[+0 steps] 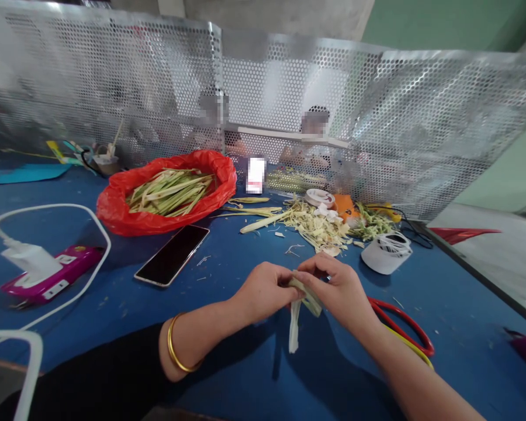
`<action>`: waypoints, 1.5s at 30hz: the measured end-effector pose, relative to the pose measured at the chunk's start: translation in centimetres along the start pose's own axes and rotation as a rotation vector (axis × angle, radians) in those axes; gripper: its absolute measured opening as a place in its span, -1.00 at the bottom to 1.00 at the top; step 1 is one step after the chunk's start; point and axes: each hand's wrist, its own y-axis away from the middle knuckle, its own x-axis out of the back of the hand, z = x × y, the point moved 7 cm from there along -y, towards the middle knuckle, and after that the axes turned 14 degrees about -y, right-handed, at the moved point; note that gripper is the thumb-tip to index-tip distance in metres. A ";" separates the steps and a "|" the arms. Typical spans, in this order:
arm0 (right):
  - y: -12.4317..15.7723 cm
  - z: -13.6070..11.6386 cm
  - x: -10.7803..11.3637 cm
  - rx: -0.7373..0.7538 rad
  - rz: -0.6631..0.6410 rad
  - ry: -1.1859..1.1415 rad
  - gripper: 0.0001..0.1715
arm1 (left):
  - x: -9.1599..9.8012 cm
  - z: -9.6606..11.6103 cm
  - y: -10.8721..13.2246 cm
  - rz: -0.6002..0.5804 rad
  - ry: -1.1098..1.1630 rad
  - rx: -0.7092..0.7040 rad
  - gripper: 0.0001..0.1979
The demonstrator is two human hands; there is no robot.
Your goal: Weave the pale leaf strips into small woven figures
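Near the middle of the blue table, my left hand [267, 290] pinches a pale green plant strip [310, 297]. My right hand [336, 286] meets it from the right, thumb and fingers closed on the upper part of the same strip. A whitish end [293, 327] hangs down below my fingers. The fingertips of both hands almost touch and partly hide the strip. Behind them lies a pile of pale plant scraps [318, 225]. Scissors with red and yellow handles [405, 324] lie partly under my right forearm.
A red bag [162, 221] of green strips stands back left, near a black phone [173, 255]. A purple power strip [55, 278] with a white cable lies left. A white roll [383, 255] sits right. Behind a perforated metal screen [272, 82] are other people.
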 end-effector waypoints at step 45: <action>0.2 4.0 1.0 -0.483 0.417 -0.812 -0.71 | -2.4 1.6 1.5 -0.421 0.049 0.023 -0.87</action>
